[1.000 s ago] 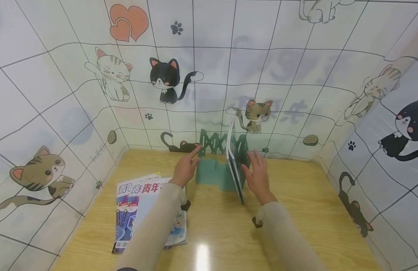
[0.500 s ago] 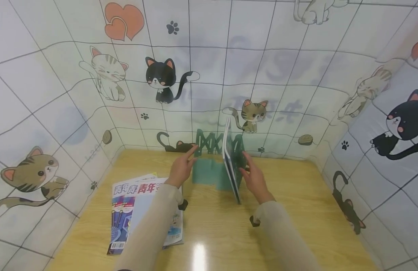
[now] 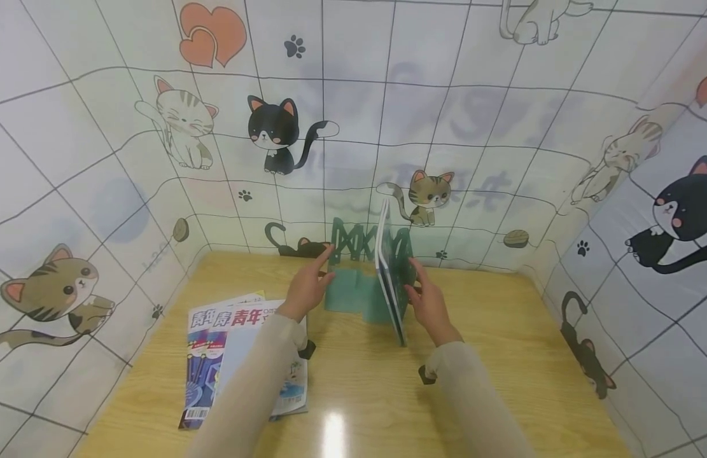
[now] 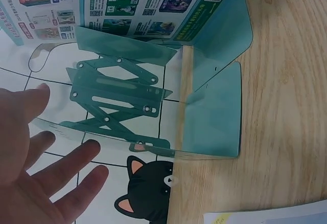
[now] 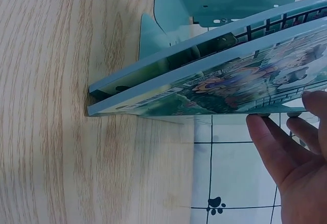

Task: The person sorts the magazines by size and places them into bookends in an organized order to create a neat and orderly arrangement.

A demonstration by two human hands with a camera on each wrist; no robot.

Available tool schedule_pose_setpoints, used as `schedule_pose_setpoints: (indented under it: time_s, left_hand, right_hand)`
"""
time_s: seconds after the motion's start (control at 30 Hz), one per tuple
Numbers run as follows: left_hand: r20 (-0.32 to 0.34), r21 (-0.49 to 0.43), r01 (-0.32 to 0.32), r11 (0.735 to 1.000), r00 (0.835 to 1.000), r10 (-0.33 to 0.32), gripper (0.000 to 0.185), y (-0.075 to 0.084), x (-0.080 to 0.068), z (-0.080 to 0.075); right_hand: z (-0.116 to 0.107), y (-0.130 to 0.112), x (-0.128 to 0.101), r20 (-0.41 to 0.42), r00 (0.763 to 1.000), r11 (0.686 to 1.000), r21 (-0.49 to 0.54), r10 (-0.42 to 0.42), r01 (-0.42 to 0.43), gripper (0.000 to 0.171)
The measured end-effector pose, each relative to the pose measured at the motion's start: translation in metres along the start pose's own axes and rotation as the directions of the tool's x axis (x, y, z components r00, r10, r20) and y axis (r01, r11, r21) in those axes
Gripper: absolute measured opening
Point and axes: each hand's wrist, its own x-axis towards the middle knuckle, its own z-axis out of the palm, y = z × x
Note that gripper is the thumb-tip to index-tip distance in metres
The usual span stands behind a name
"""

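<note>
A green expandable book rack (image 3: 356, 267) stands at the back of the wooden table (image 3: 502, 356). Two thin magazines (image 3: 390, 286) stand upright against its right end. My left hand (image 3: 317, 270) is open with straight fingers at the rack's left end plate; in the left wrist view that hand (image 4: 56, 168) sits beside the scissor lattice (image 4: 117, 98), and I cannot tell if it touches. My right hand (image 3: 419, 289) lies flat against the right side of the standing magazines. The right wrist view has its fingertips (image 5: 265, 132) on the outer magazine's cover (image 5: 230, 88).
Several magazines (image 3: 238, 356) lie flat in a stack at the table's front left, partly under my left sleeve. Cat-patterned walls (image 3: 353, 127) enclose the table at the back and on both sides. Bare wood lies to the right of the rack.
Both hands stay where they were by the rack and the standing magazines. Only the view has shifted slightly.
</note>
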Motion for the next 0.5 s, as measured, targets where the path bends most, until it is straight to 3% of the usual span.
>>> schedule_pose_setpoints:
  time_s: [0.3, 0.5]
  left_hand:
    - [-0.012, -0.054, 0.083, 0.995, 0.996, -0.083, 0.073, -0.014, -0.024, -0.004]
    - [-0.006, -0.020, 0.114, 0.993, 0.993, -0.114, 0.077, -0.034, -0.038, -0.003]
  right_hand:
    - [-0.001, 0.001, 0.001, 0.009, 1.000, 0.999, 0.025, 0.026, -0.026, 0.068]
    - [-0.002, 0.000, 0.002, 0.012, 0.999, 0.999, 0.023, 0.036, -0.036, 0.069]
